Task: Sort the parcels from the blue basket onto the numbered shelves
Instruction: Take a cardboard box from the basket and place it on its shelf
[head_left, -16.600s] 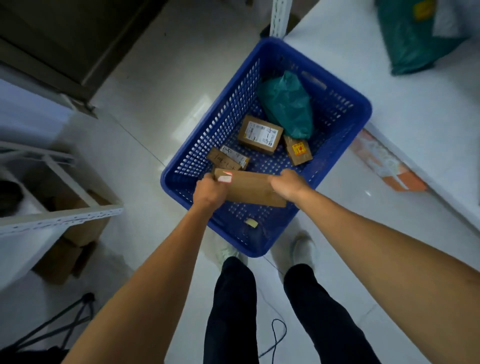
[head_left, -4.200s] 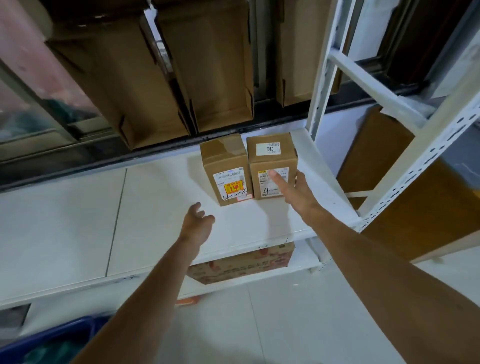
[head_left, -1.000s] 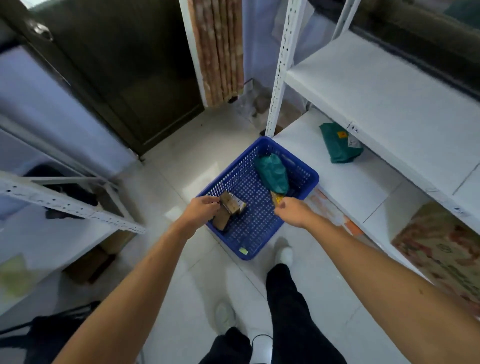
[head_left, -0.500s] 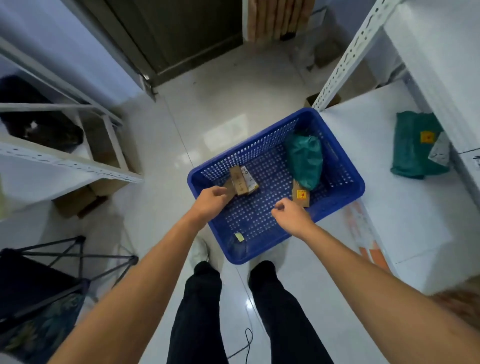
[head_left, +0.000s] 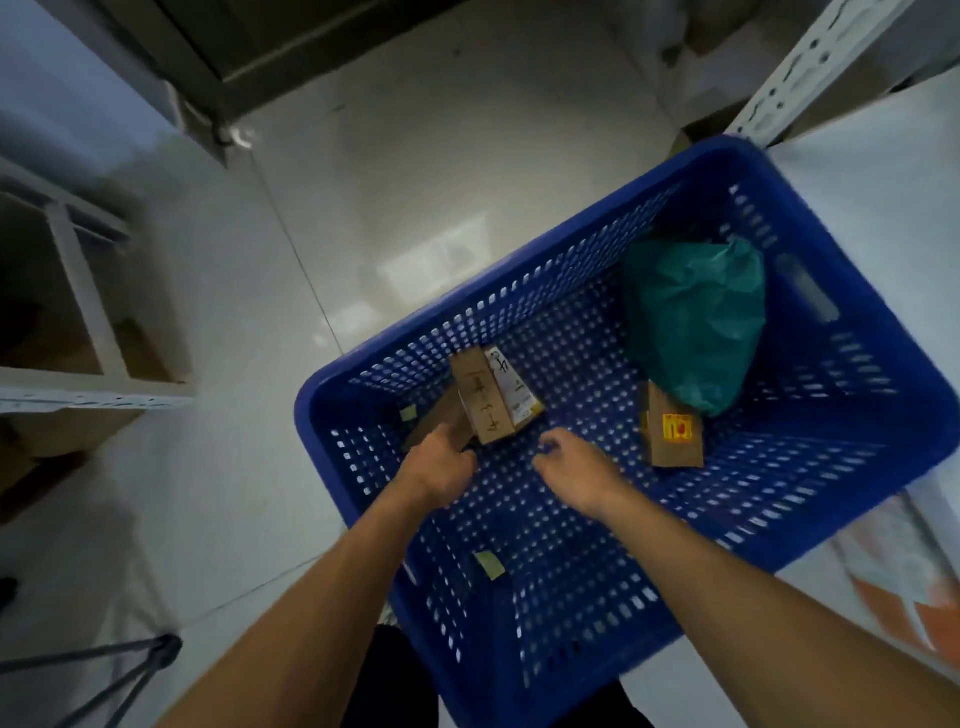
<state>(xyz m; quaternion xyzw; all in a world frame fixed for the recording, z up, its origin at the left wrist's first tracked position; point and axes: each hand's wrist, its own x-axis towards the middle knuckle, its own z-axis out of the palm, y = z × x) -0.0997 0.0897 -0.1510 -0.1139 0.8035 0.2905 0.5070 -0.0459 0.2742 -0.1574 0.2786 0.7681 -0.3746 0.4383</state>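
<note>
- Cardboard makes up the parcel nearest both hands: a small oblong brown cardboard box (head_left: 480, 402) with black handwriting on its top face and a white printed label down one side. It lies just beyond the fingertips, between the left hand (head_left: 441, 462) and the right hand (head_left: 571, 465).
- Handling, as I judge it: light and stiff, with dry faces that should not slip. A pinch across its two long sides looks the surest hold (one hand ought to do).
- Under it, a flat brown cardboard piece (head_left: 434, 421) slants towards the left hand, whose curled fingers touch its near end. Whether they have closed round it I cannot tell.
- The right hand has its fingers loosely curled and holds nothing, just short of the small box.
- Beyond the right hand and to its right lies a brown cardboard box with a yellow and red sticker (head_left: 675, 436). Touching its far end is a crumpled green plastic mailer bag (head_left: 696, 317), soft and likely to sag when lifted.
- All of these lie on the bottom of the perforated blue plastic basket (head_left: 857, 395), which stands on pale floor tiles (head_left: 415, 156).
</note>
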